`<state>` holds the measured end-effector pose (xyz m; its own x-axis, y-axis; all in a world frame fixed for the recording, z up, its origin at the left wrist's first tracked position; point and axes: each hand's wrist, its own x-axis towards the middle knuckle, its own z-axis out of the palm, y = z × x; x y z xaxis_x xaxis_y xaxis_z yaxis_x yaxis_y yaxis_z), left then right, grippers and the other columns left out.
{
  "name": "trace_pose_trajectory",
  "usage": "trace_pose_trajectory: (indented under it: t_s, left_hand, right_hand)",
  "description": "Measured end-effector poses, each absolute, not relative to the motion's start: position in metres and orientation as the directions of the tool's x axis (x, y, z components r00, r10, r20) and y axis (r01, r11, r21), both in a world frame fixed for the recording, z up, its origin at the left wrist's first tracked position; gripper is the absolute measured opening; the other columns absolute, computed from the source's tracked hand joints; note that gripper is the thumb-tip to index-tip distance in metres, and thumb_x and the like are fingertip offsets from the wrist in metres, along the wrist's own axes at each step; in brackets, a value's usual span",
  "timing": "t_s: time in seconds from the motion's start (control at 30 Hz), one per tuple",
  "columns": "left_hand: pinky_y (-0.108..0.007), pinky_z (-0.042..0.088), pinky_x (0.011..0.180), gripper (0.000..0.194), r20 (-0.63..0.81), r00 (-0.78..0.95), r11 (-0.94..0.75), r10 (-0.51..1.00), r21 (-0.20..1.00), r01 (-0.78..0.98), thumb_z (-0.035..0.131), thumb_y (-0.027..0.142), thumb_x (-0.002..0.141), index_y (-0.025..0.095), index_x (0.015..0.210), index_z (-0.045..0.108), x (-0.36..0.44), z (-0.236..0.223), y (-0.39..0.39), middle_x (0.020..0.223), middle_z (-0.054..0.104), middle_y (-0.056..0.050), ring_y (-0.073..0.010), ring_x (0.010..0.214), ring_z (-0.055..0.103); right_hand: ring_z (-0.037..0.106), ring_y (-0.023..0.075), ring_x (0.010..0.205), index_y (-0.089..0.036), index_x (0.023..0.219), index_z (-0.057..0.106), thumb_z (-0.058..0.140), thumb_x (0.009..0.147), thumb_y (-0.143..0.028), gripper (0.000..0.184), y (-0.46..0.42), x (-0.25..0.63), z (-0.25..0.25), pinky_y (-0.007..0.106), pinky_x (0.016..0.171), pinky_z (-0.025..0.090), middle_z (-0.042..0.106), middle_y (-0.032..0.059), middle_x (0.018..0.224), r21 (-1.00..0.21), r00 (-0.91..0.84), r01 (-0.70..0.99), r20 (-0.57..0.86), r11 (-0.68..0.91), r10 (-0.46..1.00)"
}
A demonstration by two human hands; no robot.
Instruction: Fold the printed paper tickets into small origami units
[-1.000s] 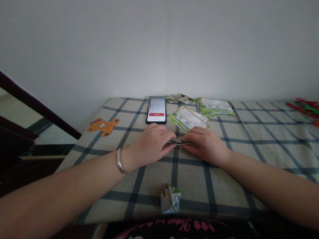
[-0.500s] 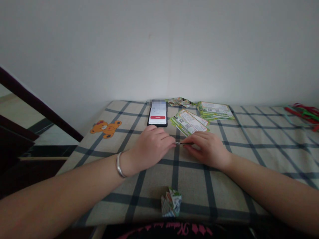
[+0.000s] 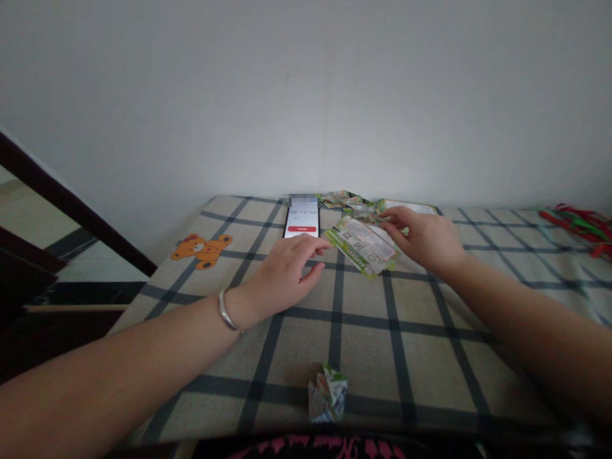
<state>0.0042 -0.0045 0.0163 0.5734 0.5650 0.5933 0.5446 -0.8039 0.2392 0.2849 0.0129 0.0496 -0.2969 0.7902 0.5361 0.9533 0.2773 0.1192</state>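
Dim, soft light; lower right corner in shadow. Phone screen (image 3: 303,218) bright, top pixelated. Print on leaflets (image 3: 362,246) blurred.

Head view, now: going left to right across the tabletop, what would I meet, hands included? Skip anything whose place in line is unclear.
Bear picture → left hand → nearer flyers → right hand → red and green strips.

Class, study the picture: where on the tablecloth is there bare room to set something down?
One patch of cloth lies between the leaflets and the folded paper at the near edge. Another lies between the right hand and the red-green bundle. It is crowded by the wall, where phone, leaflets and folded scraps sit close.
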Motion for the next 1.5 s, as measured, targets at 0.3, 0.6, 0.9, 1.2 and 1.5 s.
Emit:
trace_pose_trajectory:
  t_s: [0.3,0.6,0.9,1.2,1.5]
  left_hand:
    - [-0.037,0.048,0.085,0.017,0.489,0.723,-0.864,0.487,0.145,0.483,0.055,0.013,0.089,0.020,0.098,0.067,0.005,0.013,0.000,0.101,0.067,-0.002,-0.0189,0.095,0.061]
    - [-0.037,0.050,0.079,0.017,0.431,0.747,-0.838,0.507,0.042,0.544,0.053,0.017,0.091,0.020,0.100,0.067,0.000,0.009,0.009,0.102,0.068,-0.002,-0.0198,0.092,0.062]
    - [-0.037,0.050,0.076,0.020,0.396,0.811,-0.848,0.431,-0.131,0.514,0.050,0.022,0.094,0.021,0.098,0.069,0.005,0.008,0.006,0.101,0.069,-0.003,-0.0206,0.088,0.062]
    - [-0.039,0.051,0.080,0.020,0.357,0.825,-0.849,0.438,-0.136,0.510,0.049,0.024,0.094,0.020,0.099,0.068,0.007,0.008,0.003,0.103,0.068,-0.003,-0.0210,0.091,0.060]
    - [-0.038,0.051,0.081,0.021,0.355,0.825,-0.852,0.439,-0.126,0.508,0.048,0.026,0.095,0.021,0.102,0.068,0.009,0.007,0.003,0.104,0.068,-0.003,-0.0209,0.094,0.060]
  right_hand:
    - [0.064,0.0197,0.077,-0.024,0.103,0.069,0.036,0.100,-0.032,0.034,0.072,0.274,0.043,0.031,0.060,0.027,0.074,0.0064,0.093,0.443,-0.591,0.766,0.202,0.465,0.781]
    - [0.056,0.0241,0.089,-0.020,0.094,0.073,0.039,0.096,-0.027,0.035,0.118,0.266,0.036,0.038,0.076,0.030,0.070,0.0104,0.093,0.418,-0.536,0.818,0.305,0.395,0.787]
    - [0.046,0.0323,0.112,-0.022,0.100,0.075,0.058,0.084,-0.028,0.025,0.106,0.282,0.029,0.041,0.083,0.040,0.060,0.0111,0.122,0.188,-0.423,0.906,0.452,0.379,0.785]
    - [0.050,0.0298,0.123,-0.028,0.121,0.066,0.073,0.075,-0.040,0.048,0.042,0.296,0.044,0.048,0.105,0.039,0.058,0.0081,0.132,-0.008,-0.766,0.639,0.093,0.769,0.636]
    - [0.061,0.0266,0.112,-0.024,0.125,0.062,0.066,0.079,-0.034,0.047,0.009,0.290,0.046,0.042,0.096,0.049,0.061,0.0080,0.131,0.018,-0.748,0.664,0.035,0.748,0.663]
